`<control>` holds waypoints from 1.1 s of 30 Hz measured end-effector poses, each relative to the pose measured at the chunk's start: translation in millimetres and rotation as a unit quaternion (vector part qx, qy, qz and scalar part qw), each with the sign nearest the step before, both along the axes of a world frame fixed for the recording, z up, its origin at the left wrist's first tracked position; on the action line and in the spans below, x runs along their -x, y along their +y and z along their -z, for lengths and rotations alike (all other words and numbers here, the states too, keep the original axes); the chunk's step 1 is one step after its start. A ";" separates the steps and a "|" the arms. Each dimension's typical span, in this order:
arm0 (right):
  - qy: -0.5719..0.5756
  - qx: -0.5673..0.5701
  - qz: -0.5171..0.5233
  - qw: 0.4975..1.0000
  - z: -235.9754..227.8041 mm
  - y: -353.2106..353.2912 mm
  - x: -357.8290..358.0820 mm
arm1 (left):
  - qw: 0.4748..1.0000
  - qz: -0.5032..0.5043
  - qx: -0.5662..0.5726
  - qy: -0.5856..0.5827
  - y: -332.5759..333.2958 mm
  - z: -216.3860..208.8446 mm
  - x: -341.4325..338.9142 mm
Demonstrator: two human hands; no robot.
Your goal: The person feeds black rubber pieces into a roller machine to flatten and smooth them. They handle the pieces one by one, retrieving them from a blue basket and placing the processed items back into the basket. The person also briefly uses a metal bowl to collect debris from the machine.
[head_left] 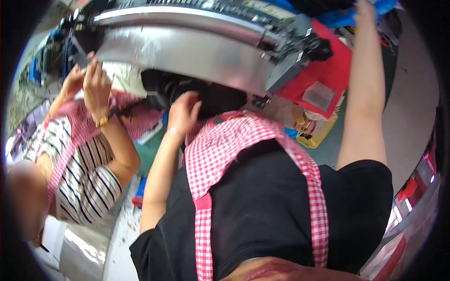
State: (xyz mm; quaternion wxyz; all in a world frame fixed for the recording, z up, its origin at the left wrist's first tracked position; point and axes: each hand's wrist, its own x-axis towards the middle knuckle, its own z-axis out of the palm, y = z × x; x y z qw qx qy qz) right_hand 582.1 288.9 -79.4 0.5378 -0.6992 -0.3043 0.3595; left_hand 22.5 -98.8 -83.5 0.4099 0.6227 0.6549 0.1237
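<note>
My left hand (184, 111) hovers in front of my red-and-white checked apron (220, 145), beside black cloth (173, 89) that lies under the machine's front edge. Its fingers are loosely bent with the thumb apart, and nothing shows in them. Far out to the right, my right arm stretches to the top of the view. There my right hand (366, 11) is at a blue plastic bag (337, 18) with dark stuff by it. The upper edge cuts off its fingers, so its grip is hidden.
A long knitting-type machine with a curved metal plate (187, 51) spans the front. Right of it are a red sheet (323, 65) and a yellow basket (318, 133). On my left a co-worker in a striped shirt (89, 178) raises both hands at the machine's end.
</note>
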 end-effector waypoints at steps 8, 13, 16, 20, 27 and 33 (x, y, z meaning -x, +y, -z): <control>-0.163 -0.256 -0.097 0.948 -133.9 -233.1 83.2 | 0.950 0.150 -0.071 0.264 4.8 44.2 -54.4; -0.184 -0.240 -0.098 0.948 -145.8 -294.8 111.2 | 0.935 0.218 -0.163 0.229 -5.6 52.9 -56.9; -0.195 -0.255 -0.144 0.936 -146.8 -312.4 152.8 | 0.954 0.241 -0.108 0.141 -14.6 69.6 -53.2; -0.196 -0.228 -0.374 0.877 -137.7 -330.7 215.2 | 0.979 0.203 0.004 0.007 -3.7 27.1 -40.2; -0.043 -0.049 -0.538 0.841 -112.4 -321.3 301.3 | 0.976 0.040 -0.093 -0.192 31.6 -112.3 -7.5; -0.211 -0.085 -0.566 0.792 -124.0 -266.4 313.0 | 0.933 -0.156 -0.019 -0.324 33.4 -97.5 2.1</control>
